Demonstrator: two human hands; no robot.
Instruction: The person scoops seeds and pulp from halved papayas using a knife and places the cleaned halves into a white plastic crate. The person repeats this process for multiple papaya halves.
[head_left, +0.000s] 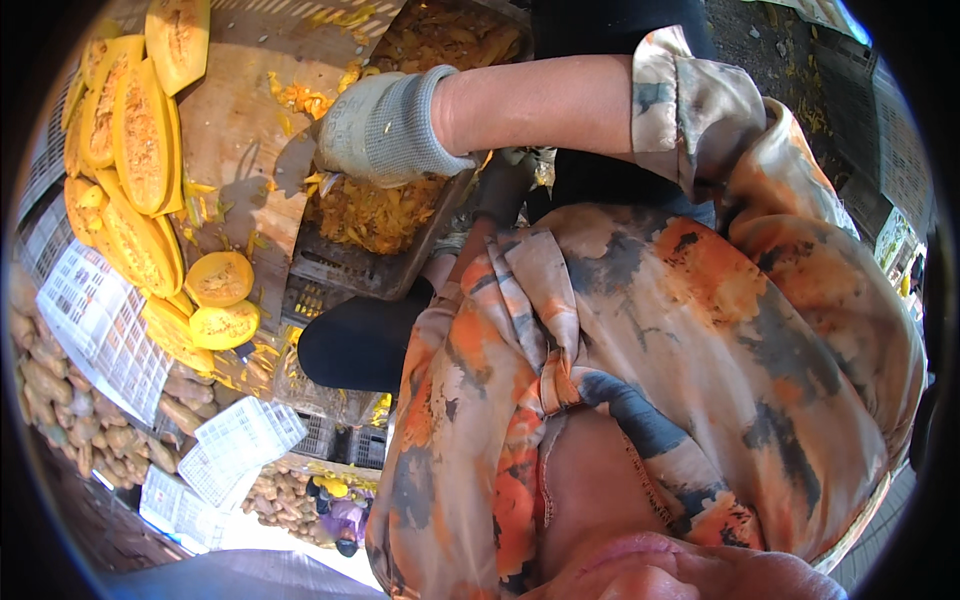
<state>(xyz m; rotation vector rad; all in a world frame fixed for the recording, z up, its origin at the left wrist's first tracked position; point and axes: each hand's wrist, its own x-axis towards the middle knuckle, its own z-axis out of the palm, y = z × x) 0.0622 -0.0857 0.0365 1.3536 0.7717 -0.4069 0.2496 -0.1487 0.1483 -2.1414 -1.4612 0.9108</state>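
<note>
My right hand (382, 127), in a dirty pale work glove with a grey knit cuff, is above a dark plastic crate (352, 274) of orange squash scraps (375, 214). Its fingers are curled and mostly hidden; a small shiny thing shows beneath them, too little to name. In shade beside the crate is my left hand (506, 184) in a dark glove, and its fingers cannot be made out. Halved, peeled yellow squash (142, 139) with seeds showing are piled on the left of a wooden board (232, 82). Two short cut pieces (219, 279) lie at the pile's near end.
Another scrap-filled crate (450, 37) is beyond my right arm. My dark-trousered knee (360, 341) juts beside the near crate. White plastic crates (105, 322) and heaps of tan produce (75, 405) are at left. A person in purple (345, 517) is in the background.
</note>
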